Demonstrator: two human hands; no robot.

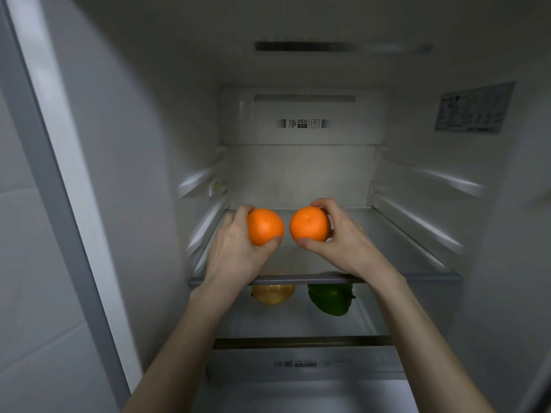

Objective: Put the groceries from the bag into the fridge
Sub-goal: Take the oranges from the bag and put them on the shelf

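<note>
Now left hand (235, 248) grip wraps round orange fruit (264, 226), right hand (343, 239) grip pinches second orange (309, 224) — both just above glass shelf (417, 263), likely for setting down side by side.

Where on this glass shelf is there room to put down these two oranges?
The glass shelf is bare from the hands back to the rear wall and out to the right wall. The shelf below holds a yellow fruit and a green pepper.
</note>
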